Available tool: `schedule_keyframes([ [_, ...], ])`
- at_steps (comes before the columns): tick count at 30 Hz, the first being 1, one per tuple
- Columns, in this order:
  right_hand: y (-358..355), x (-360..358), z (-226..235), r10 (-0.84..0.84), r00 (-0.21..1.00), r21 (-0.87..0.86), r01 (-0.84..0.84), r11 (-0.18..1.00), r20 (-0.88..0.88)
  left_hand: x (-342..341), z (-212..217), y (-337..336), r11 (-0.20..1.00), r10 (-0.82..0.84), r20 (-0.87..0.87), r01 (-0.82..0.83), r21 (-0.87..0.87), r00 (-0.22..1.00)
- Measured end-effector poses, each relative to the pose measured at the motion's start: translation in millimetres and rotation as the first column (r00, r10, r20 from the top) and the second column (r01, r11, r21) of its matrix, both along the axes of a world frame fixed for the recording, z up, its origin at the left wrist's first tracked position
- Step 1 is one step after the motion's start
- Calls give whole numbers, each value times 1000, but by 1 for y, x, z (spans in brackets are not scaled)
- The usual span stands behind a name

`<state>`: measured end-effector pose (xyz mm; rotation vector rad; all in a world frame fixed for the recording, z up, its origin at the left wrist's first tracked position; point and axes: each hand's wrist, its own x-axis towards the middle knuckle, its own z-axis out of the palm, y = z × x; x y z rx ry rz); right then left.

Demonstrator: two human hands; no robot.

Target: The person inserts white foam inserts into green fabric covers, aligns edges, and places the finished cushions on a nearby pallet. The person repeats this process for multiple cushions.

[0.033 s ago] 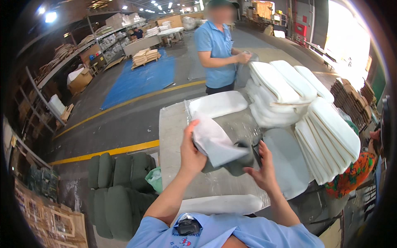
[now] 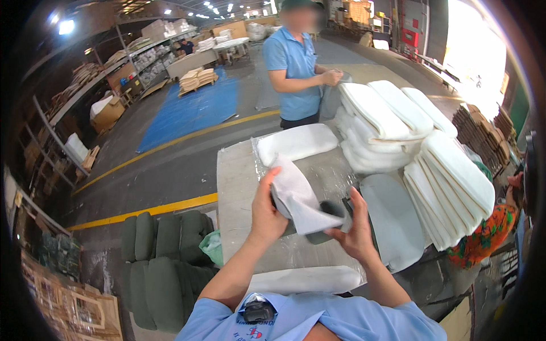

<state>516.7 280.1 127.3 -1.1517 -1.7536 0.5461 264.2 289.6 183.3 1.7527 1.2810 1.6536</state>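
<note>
My left hand grips the edge of a white foam pad that stands tilted above the table. My right hand holds a dark grey-green fabric cover wrapped over the pad's lower end. Both hands are raised over the middle of the plastic-covered table top. A white cushion lies just beyond the pad, and another long white pad lies at the near edge below my arms.
Stacks of white foam pads and a fanned row fill the table's right side, beside a flat grey pad. A person in a blue shirt stands across the table. Green cushions are piled on the floor at left. Someone in an orange patterned garment is at right.
</note>
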Motion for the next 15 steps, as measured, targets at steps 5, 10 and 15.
schedule_keyframes([
  [5,18,-41,22,312,908,242,-247,938,-281,7,7,-8,996,87,-358,-69,61,930],
  [10,8,-62,27,280,719,-38,-391,920,-636,-14,8,-14,970,171,-667,-244,-17,726],
  [15,18,-71,49,285,759,-97,-415,905,-586,-15,3,-13,987,97,-684,-159,-29,723],
])
